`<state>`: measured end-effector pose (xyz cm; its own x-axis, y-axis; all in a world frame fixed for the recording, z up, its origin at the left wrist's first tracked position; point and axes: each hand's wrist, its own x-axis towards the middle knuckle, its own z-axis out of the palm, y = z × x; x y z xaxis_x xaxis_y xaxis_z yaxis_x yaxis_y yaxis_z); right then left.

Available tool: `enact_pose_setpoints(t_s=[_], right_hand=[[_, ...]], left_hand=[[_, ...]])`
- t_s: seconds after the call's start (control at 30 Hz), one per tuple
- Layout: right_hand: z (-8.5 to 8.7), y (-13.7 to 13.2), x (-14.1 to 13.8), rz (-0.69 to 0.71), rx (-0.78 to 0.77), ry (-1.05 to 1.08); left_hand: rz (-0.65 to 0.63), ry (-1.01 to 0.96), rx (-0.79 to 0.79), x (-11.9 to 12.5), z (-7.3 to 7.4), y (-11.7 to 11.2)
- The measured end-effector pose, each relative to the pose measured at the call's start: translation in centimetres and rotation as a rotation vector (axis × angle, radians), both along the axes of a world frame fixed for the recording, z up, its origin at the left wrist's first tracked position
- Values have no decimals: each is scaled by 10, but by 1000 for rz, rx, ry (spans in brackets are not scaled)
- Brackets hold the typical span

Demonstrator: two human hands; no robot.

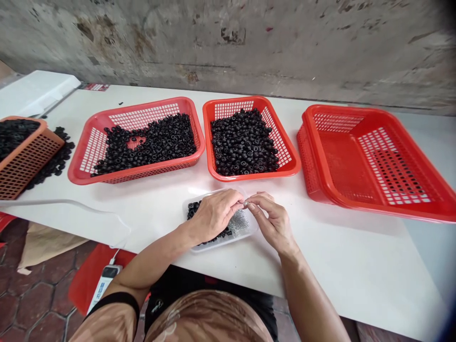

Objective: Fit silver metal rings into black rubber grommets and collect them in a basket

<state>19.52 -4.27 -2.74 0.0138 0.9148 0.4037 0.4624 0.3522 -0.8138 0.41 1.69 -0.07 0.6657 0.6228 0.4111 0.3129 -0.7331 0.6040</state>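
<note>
One silvery bit (pixel 245 203), left fingers (pixel 231 198) and right fingers (pixel 262 202) pinching it, over tray (pixel 223 242); device (pixel 103 283) lettering illegible

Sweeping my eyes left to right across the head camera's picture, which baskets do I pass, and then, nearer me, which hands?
Orange basket → coral basket → middle red basket → rightmost red basket; nearer, left hand → right hand.

We can read no words or numbers: the marks on the white power bank (pixel 102 286), black trousers (pixel 164 290) and red card (pixel 96 87) are too small.
</note>
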Motion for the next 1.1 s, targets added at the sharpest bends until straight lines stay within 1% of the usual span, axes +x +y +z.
enact_pose_setpoints(t_s=[0.13,0.27,0.53,0.67,0.8,0.87,1.03,1.1], right_hand=[[1,1,-1,22,-4,-15],[3,0,-3,69,-14,-28],[0,-1,-5,85,1,-50],[-5,0,-9,26,48,-64],[-7,0,-10,-64,154,-159],[-7,0,-10,-82,188,-187],[-6,1,-9,-55,164,-200],[-6,2,-9,-54,154,-203]], left_hand=[[-18,55,15,0,-2,0],[6,99,47,0,-2,0],[17,100,37,1,-1,-1],[34,83,-21,0,-2,-1],[29,81,-161,-2,1,0],[21,95,-197,-3,3,-1],[90,104,-122,-1,2,-3],[84,116,-109,0,2,-3]])
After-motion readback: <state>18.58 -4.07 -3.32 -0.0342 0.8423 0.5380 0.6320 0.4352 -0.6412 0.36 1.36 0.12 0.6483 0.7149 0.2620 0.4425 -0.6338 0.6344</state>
